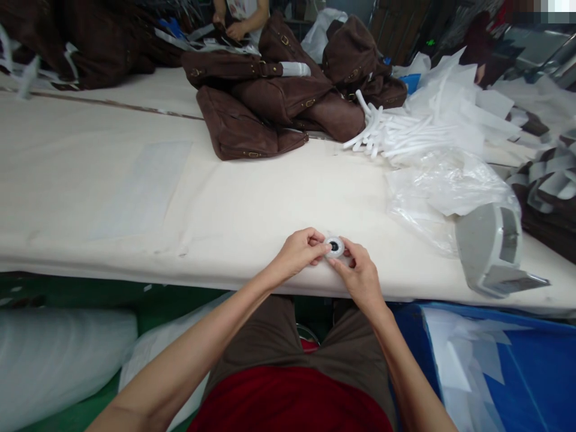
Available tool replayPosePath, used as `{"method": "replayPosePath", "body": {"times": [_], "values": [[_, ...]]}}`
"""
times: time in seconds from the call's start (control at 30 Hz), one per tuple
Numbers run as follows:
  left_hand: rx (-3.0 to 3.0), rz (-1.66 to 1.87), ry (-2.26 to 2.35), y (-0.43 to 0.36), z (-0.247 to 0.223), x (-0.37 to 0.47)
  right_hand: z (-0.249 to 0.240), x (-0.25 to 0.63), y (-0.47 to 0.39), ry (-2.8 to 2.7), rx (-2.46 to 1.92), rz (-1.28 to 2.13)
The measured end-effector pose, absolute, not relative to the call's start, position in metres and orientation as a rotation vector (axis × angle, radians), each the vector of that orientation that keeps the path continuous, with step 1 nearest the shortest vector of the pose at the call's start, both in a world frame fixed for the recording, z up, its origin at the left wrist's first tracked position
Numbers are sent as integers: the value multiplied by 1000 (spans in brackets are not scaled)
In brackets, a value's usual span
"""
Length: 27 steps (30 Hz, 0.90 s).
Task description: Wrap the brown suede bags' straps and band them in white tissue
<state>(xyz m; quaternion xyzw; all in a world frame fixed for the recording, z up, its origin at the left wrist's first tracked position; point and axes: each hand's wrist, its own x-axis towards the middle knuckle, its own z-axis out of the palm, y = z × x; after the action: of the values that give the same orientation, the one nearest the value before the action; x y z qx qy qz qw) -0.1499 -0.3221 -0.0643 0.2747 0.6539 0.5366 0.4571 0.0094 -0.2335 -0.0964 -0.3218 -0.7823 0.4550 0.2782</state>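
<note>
My left hand (306,249) and my right hand (357,267) meet over the near edge of the white-covered table. Between their fingertips is a small roll of clear tape (334,246) with a dark centre. The left thumb and fingers pinch its left side. On its right side, the right thumb and forefinger close around the rim. To the right of my hands stands a grey plastic tape dispenser (483,249) on the table.
Brown leather bags (270,108) are heaped across the table. White foam rods (396,132) lie beside clear plastic wrapping (450,186). A blue bin (540,372) with white sheets stands below right. Across the table, another person's hands (234,29) handle something dark.
</note>
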Motion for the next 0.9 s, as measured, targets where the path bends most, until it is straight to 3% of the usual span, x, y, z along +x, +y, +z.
{"method": "replayPosePath", "body": {"times": [0.13, 0.33, 0.47, 0.77, 0.9], "values": [[721, 1359, 1710, -324, -74, -145, -96, 13, -228, -2055, -926, 1258], [717, 1353, 1739, -322, -77, -144, -88, -14, -221, -2297, -1010, 803], [728, 1326, 1748, -321, -76, -144, -93, -30, -224, -2325, -1057, 753], [1406, 748, 2557, -307, -80, -141, -100, -30, -228, -2201, -1030, 746], [1517, 734, 2627, -304, -90, -139, -102, -34, -230, -2256, -1103, 640]]}}
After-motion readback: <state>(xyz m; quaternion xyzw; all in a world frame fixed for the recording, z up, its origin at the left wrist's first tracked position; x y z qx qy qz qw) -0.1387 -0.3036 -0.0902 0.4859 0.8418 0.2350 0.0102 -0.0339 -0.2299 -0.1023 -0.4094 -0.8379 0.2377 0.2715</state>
